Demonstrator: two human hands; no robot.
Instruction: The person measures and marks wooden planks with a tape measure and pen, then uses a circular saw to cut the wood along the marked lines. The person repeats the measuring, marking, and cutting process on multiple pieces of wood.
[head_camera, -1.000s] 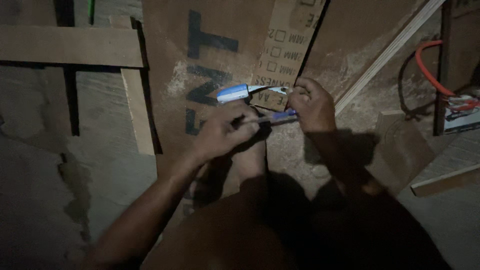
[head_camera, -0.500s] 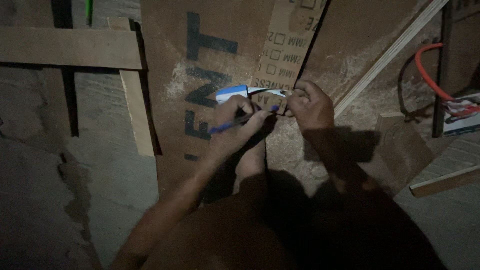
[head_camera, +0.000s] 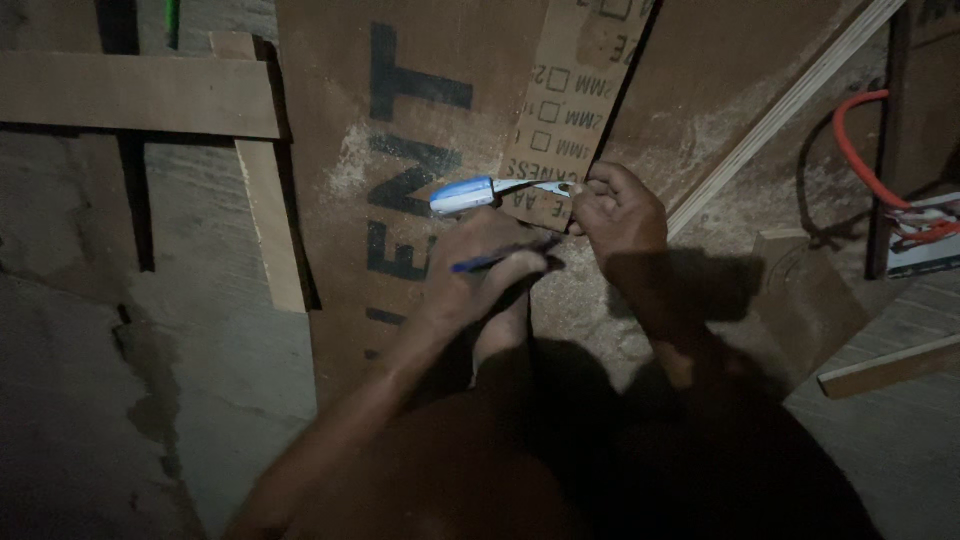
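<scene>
My left hand (head_camera: 478, 272) grips a blue pen (head_camera: 500, 258), its tip lying on a large brown plywood sheet (head_camera: 340, 120) with dark printed letters. Just to the right, my right hand (head_camera: 622, 215) pinches the metal end of a blue-handled tool (head_camera: 462, 195) with a thin metal blade, held flat against the sheet above the pen. A pale printed label (head_camera: 565, 110) on the sheet lies under the blade. Below my left hand, my foot (head_camera: 503, 335) rests on the sheet. Shadow covers my lower body.
Wooden battens (head_camera: 140, 95) lie crossed at the left on a cracked concrete floor (head_camera: 90, 380). A thin plywood strip (head_camera: 790, 105) runs diagonally at the upper right. An orange cable (head_camera: 850, 150), a wood block (head_camera: 805, 300) and another batten (head_camera: 890, 368) lie at the right.
My left hand has drawn the pen down and to the left, away from my right hand. The blue-handled tool stays in nearly the same place on the sheet.
</scene>
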